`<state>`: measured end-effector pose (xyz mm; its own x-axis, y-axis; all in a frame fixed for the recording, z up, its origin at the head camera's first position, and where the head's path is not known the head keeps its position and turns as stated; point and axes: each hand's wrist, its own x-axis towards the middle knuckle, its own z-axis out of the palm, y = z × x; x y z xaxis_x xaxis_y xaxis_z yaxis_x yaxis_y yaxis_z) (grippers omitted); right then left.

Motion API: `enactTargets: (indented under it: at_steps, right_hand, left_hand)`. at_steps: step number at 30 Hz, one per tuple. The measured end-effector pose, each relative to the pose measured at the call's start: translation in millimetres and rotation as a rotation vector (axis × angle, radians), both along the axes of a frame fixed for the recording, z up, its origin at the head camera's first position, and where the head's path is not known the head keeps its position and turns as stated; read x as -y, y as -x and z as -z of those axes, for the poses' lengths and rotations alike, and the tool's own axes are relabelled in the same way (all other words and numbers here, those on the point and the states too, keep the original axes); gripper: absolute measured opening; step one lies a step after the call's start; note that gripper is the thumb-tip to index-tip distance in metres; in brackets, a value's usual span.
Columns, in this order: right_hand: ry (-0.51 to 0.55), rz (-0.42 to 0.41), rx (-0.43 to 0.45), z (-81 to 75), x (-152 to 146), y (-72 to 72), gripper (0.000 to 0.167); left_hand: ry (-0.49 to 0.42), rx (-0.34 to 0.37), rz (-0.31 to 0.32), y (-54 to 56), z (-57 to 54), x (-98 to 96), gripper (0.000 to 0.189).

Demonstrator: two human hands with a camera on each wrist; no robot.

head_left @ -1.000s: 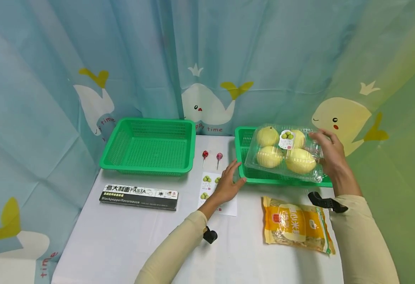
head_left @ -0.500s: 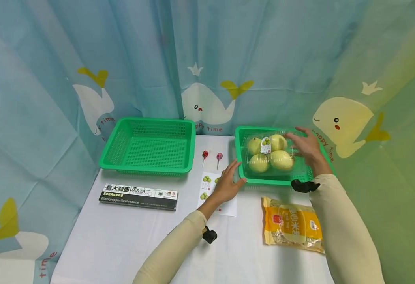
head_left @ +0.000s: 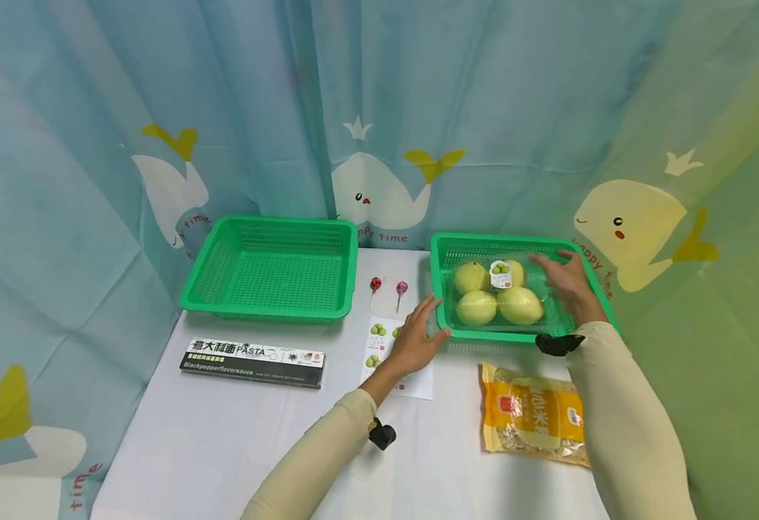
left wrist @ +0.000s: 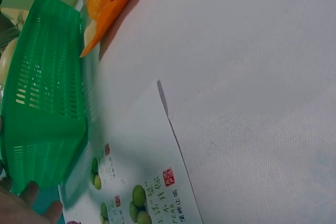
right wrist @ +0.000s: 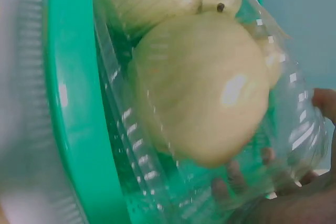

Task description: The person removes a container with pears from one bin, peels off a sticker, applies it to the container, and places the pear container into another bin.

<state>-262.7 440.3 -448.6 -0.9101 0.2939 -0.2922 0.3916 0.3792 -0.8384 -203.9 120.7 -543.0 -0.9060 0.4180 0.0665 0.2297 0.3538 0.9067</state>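
Observation:
In the head view, a clear plastic fruit box (head_left: 500, 303) with several pale yellow fruits and a small white label sits inside the right green basket (head_left: 522, 337). My right hand (head_left: 569, 283) holds the box by its right end. Through the plastic in the right wrist view, fingertips (right wrist: 236, 177) show under that end, with the thumb at its side. My left hand (head_left: 416, 343) touches the basket's left rim with fairly straight, spread fingers. Beneath the left hand lies a white sheet of fruit stickers (head_left: 418, 383), partly covered by that hand.
Another green basket (head_left: 265, 315) stands at the back left. In front of it lies a black and white pasta box (head_left: 253, 362). Two lollipops (head_left: 375, 284) lie between the baskets. An orange food bag (head_left: 535, 415) lies in front of the right basket, partly behind my right sleeve.
The fruit box has come down from above the right basket and now lies lower and flatter inside it. My right hand moved left and down with it. My left hand stays put.

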Motion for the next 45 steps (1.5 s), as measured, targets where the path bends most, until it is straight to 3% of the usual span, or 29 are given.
enactTargets:
  at_steps: [6, 12, 21, 23, 31, 45]
  right_hand:
    - [-0.010, 0.049, -0.004, 9.9, -4, 7.9, 0.096]
    - [-0.006, 0.096, -0.002, 24.6, -11, 2.8, 0.092]
    - [-0.057, 0.165, -0.142, 34.8, -12, -2.4, 0.077]
    - [-0.085, 0.151, -0.149, 36.5, -9, -4.0, 0.073]
    - [-0.280, -0.059, -0.098, 45.5, -4, -10.7, 0.064]
    - [-0.385, -0.049, -0.131, 49.4, -4, -8.7, 0.054]
  left_hand:
    - [0.012, 0.008, -0.005, -2.1, -1.4, 0.8, 0.066]
    - [0.045, 0.031, -0.016, -8.1, -0.7, -3.0, 0.066]
    - [0.083, 0.014, -0.028, -7.0, -14.0, -10.5, 0.067]
    - [0.095, 0.022, -0.022, -6.7, -14.3, -12.5, 0.067]
    - [0.109, 0.026, -0.028, -8.6, -16.2, -17.5, 0.067]
    - [0.105, 0.015, -0.035, -9.6, -16.0, -18.5, 0.067]
